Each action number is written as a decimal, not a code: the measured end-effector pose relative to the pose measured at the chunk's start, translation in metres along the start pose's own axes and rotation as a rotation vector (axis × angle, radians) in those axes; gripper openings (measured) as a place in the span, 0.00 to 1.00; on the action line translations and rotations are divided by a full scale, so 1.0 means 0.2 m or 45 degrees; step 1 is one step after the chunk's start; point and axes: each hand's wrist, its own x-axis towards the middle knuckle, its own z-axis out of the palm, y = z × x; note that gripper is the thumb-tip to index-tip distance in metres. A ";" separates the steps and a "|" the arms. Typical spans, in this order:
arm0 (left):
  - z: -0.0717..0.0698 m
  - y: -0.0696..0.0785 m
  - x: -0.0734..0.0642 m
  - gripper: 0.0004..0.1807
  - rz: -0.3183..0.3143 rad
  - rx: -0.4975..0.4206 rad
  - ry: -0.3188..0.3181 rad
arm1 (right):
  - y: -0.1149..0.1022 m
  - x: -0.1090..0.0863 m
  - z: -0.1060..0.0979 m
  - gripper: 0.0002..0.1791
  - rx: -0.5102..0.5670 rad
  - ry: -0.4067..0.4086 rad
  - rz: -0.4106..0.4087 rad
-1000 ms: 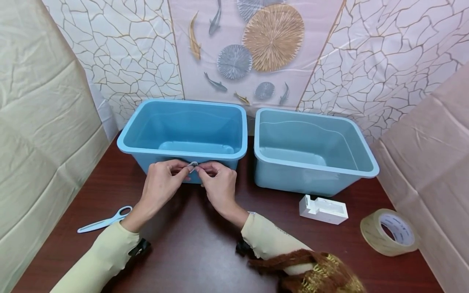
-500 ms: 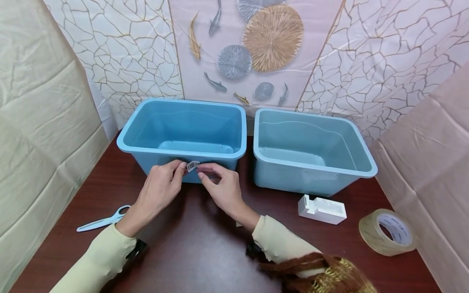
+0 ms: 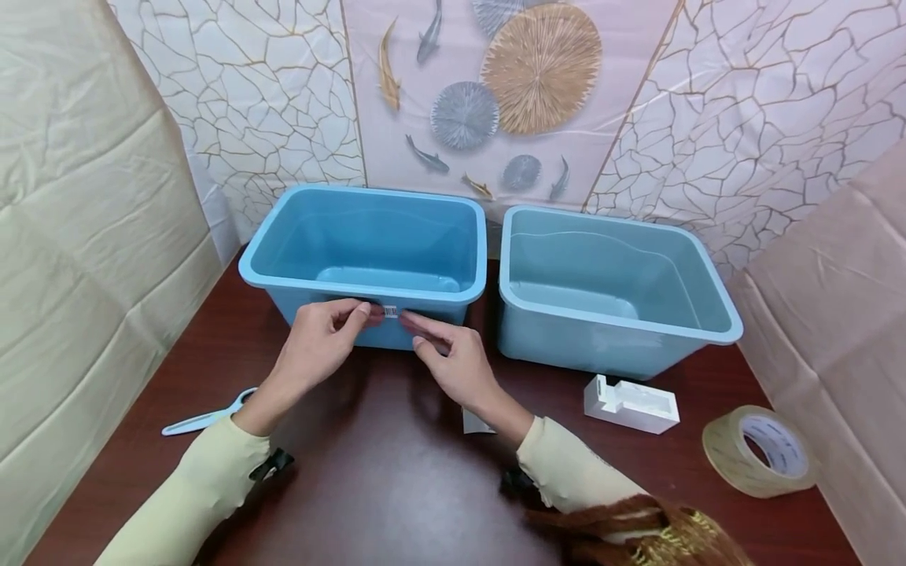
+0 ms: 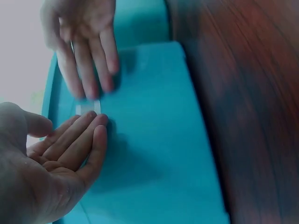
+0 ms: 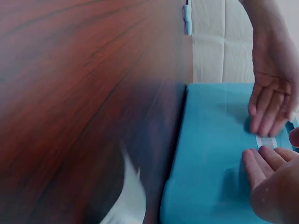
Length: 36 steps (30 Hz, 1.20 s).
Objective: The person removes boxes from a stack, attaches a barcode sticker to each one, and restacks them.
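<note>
I see the label (image 3: pixel 390 312) on the tub (image 3: pixel 385 336), between left hand (image 3: pixel 322 339) and right hand (image 3: pixel 456 360), fingers straight, thumbs apart from them; wrist views show the palms (image 4: pixel 86 23), only the head view its barcode (image 3: pixel 389 311)

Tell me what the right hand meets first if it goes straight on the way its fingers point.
Most likely the barcode label on the front of the darker blue bin, with the left hand just beyond; whether the right hand already touches it is unclear.
</note>
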 end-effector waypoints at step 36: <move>0.70 0.17 0.00 0.09 0.613 0.648 -0.762 | 0.10 -0.35 -0.43 0.14 -0.893 -0.445 0.359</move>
